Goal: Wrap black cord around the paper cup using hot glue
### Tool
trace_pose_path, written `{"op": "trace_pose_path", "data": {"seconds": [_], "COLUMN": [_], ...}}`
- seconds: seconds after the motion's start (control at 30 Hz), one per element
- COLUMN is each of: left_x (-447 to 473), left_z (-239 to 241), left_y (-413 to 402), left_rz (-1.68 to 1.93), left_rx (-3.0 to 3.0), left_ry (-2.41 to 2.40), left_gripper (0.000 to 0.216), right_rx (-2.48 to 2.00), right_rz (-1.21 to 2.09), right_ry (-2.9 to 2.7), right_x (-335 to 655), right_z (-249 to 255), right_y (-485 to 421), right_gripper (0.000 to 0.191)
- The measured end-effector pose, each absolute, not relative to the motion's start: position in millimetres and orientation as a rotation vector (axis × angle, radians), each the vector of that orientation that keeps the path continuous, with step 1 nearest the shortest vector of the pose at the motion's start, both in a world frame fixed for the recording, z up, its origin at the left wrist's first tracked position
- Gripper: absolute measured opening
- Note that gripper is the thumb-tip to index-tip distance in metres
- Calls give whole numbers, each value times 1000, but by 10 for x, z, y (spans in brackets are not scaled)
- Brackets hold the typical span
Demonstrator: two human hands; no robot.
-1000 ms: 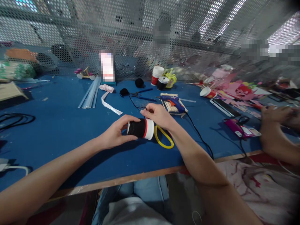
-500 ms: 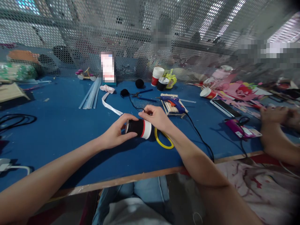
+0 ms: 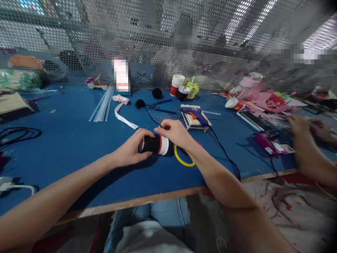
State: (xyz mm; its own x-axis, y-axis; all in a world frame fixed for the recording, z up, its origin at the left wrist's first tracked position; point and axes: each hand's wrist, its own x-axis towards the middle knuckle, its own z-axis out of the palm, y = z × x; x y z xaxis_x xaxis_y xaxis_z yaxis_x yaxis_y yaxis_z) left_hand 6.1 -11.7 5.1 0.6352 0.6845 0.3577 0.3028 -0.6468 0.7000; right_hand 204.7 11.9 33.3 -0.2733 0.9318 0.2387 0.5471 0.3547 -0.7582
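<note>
My left hand [image 3: 130,151] is wrapped round a paper cup [image 3: 155,144] lying on its side, its body covered in black with a red band and white rim. My right hand [image 3: 175,133] rests on top of the cup, fingers pinched on a thin black cord [image 3: 151,117] that runs back to a black pom-pom [image 3: 139,103]. A pair of yellow-handled scissors [image 3: 183,159] lies on the blue table [image 3: 65,140] just under my right wrist.
A blue glue gun [image 3: 196,115] rests on wooden sticks behind my hands, its black cable trailing right. Clear glue sticks [image 3: 102,104], a white ribbon [image 3: 122,117], stacked cups [image 3: 177,84] and pliers [image 3: 160,105] lie farther back. Another person's hands [image 3: 305,133] work at the right among pink paper.
The cup has shifted slightly left and turned in my hands. The other person's hands at the right have moved forward over the table.
</note>
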Motion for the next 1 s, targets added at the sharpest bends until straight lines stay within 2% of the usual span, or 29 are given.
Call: {"op": "trace_pose_path", "data": {"seconds": [0.5, 0.77, 1.0], "left_x": [55, 62, 69], "left_z": [95, 216, 214], "left_y": [-116, -195, -196], "left_rz": [762, 596, 569], "left_rx": [2306, 2477, 2506], "left_ry": [778, 776, 817], "left_gripper": [39, 54, 52], "right_rx": [-1328, -1208, -1375], "right_rz": [739, 829, 722], "right_ry": [-1952, -1955, -2156], "right_x": [2044, 1959, 1812], "right_z": [322, 450, 584], "right_y": [140, 211, 327], "right_gripper": [27, 28, 23]}}
